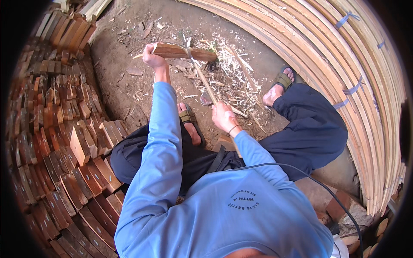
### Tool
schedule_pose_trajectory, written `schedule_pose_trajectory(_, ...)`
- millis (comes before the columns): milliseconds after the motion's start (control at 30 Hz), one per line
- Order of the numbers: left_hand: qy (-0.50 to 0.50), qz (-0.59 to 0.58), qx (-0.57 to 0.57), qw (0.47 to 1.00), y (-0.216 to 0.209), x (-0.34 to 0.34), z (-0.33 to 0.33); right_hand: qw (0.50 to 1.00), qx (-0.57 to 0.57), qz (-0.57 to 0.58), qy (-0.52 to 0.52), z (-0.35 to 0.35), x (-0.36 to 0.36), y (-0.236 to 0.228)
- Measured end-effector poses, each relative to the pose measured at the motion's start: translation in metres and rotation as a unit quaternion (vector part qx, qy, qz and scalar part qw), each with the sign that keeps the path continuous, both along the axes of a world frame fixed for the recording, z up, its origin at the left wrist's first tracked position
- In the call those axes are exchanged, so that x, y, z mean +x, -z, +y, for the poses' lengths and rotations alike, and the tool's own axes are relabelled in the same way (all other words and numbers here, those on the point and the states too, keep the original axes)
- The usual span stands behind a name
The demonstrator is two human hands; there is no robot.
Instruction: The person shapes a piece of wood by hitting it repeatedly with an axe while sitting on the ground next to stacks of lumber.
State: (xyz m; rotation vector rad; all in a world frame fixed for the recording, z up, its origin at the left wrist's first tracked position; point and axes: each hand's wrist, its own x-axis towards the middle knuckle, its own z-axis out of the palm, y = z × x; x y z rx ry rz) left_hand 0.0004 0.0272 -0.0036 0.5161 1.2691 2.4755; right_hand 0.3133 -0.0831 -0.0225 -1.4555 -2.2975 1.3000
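Note:
My left hand [155, 58], arm stretched forward, is closed around the left end of a short, thick wooden board [170, 50]. The board lies roughly crosswise above the ground, its far right end near the wood chips. My right hand [224, 116] grips the pale wooden handle [205, 82] of a long-handled chopping tool. Its narrow metal head [188, 46] is at the board's middle, seen edge-on, so I cannot tell whether it is an axe or an adze. Whether the blade is sunk into the wood is also unclear.
Wood chips [232, 64] litter the dirt ground around the board. Stacked cut wood blocks [64, 142] rise close on my left. Long, bundled wooden strips [318, 47] curve along the right. My sandalled feet [275, 92] flank the work. A black cable [318, 175] crosses my right side.

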Motion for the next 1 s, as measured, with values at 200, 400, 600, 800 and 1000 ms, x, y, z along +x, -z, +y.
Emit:
schedule_pose_trajectory(200, -0.032, 0.018, -0.021, 0.999, 0.0, 0.0, 0.0, 0.998, -0.037, 0.037, 0.035, 0.008, -0.005, -0.052)
schedule_pose_trajectory(400, -0.013, -0.008, -0.036, 0.999, -0.001, 0.003, -0.01, 0.998, 0.0, 0.057, 0.025, 0.015, 0.005, -0.049)
schedule_pose_trajectory(600, -0.012, -0.027, 0.012, 0.999, -0.004, -0.005, -0.002, 0.998, -0.055, 0.001, -0.014, 0.011, 0.001, -0.035)
schedule_pose_trajectory(800, -0.002, 0.012, -0.02, 1.0, -0.006, 0.004, 0.002, 0.999, 0.001, 0.044, 0.032, 0.004, 0.003, -0.041)
schedule_pose_trajectory(1000, -0.003, 0.001, -0.044, 0.999, -0.004, 0.003, -0.007, 0.998, -0.02, 0.046, 0.034, 0.013, -0.002, -0.069)
